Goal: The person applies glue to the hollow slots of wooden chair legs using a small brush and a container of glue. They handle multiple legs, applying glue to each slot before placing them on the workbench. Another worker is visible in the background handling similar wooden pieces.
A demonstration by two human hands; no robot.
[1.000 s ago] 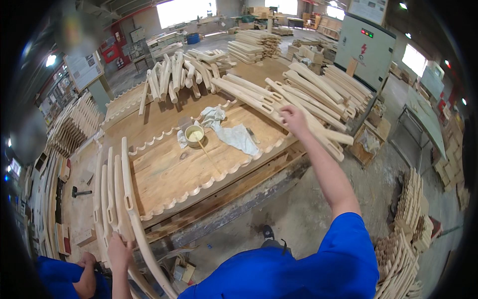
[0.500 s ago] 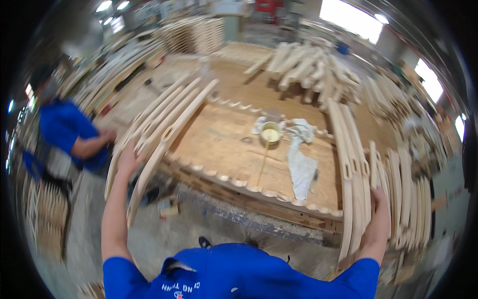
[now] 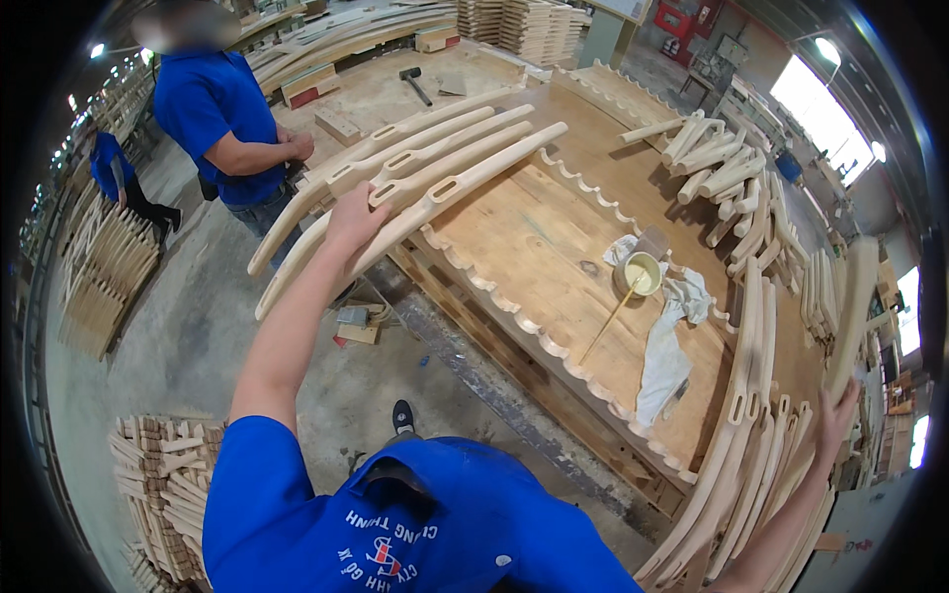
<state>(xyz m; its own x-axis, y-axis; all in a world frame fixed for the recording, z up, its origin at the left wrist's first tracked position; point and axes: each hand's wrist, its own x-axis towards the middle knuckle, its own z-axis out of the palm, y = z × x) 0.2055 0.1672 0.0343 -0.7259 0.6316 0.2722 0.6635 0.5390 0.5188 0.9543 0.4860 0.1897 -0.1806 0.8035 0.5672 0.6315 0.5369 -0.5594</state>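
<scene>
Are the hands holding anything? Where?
Right hand holds a long pale wooden bar low on its visible length. Left hand touches curved, slotted pale wooden bars; grip unclear.

Wood bench (image 3: 504,242) w/ curved wood pcs (image 3: 479,178), cup (image 3: 638,277) w/ stick (image 3: 610,324), white rag (image 3: 662,368)

Daylight is glaring through a large window (image 3: 813,114) at the upper right, and a lamp (image 3: 828,49) is glowing near it (both are looking nearly white). A grey pillar (image 3: 605,42) is standing beyond the workbench (image 3: 494,219); grey floor (image 3: 203,321) is spreading below.
</scene>
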